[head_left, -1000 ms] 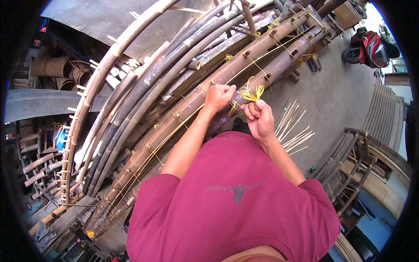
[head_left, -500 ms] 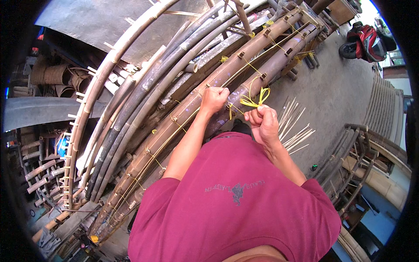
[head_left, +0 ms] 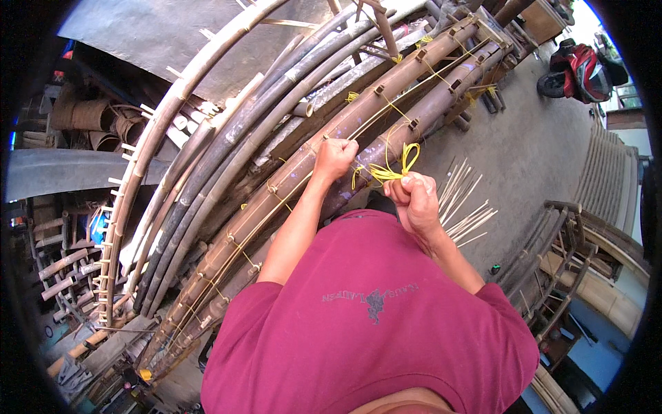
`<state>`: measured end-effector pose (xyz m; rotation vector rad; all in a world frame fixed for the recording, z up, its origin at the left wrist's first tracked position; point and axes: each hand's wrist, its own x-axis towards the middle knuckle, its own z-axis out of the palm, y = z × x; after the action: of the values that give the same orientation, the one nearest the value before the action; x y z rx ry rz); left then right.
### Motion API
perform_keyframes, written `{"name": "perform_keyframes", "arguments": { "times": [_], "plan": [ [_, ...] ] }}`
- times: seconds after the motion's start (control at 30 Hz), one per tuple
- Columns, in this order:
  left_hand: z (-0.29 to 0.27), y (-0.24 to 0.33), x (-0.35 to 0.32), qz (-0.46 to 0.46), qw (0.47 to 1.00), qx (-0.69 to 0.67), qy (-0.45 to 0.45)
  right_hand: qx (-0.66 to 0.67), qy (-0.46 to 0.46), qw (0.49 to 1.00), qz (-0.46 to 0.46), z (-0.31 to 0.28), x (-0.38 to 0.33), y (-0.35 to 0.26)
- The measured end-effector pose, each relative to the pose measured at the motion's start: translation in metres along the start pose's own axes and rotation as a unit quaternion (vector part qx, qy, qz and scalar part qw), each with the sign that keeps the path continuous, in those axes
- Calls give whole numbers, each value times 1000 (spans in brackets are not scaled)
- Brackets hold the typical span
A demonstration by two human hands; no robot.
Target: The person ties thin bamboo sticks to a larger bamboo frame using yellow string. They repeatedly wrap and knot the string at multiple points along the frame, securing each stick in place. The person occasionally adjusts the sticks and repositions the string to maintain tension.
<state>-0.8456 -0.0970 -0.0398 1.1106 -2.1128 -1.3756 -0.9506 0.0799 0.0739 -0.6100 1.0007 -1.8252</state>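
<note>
My right hand [head_left: 416, 201] is closed on a looped bundle of yellow cord [head_left: 408, 160], whose loops stand up above the fingers. A strand of the cord runs from the bundle toward a brown bamboo pole [head_left: 431, 110]. To its left, my left hand [head_left: 335, 159] is a fist at the edge of a second brown bamboo pole [head_left: 296, 169]; what it grips is hidden by the fingers. Pegs and cord ties join the two bent poles along their length. A long thin pale strip [head_left: 386, 103] runs along the poles, passing by my left fist.
Several dark curved poles [head_left: 227, 145] lie at the left, beside a pegged bamboo arc [head_left: 169, 100]. Thin pale sticks [head_left: 460, 200] lie on the floor at the right. A red motorcycle [head_left: 583, 72] stands far right, and a bamboo frame [head_left: 565, 255] stands nearer.
My right hand has drawn slightly down, and the cord loops have shifted with it. My left fist has stayed almost in place, moving slightly left.
</note>
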Motion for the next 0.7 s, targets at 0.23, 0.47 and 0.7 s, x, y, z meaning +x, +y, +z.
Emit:
{"name": "perform_keyframes", "arguments": {
  "times": [0.23, 0.47, 0.7],
  "plan": [
    [-2, 7, -13, -14, 998, -56, -1, -202, -109, 973, 6, 5, 37, -14],
    [-50, 63, -46, 87, 959, -270, -18, -165, -278, 941, 102, 50, 136, -19],
    [-100, 58, 19, 44, 974, -208, 85, -390, -228, 892, -29, 59, 197, 18]
  ]
}}
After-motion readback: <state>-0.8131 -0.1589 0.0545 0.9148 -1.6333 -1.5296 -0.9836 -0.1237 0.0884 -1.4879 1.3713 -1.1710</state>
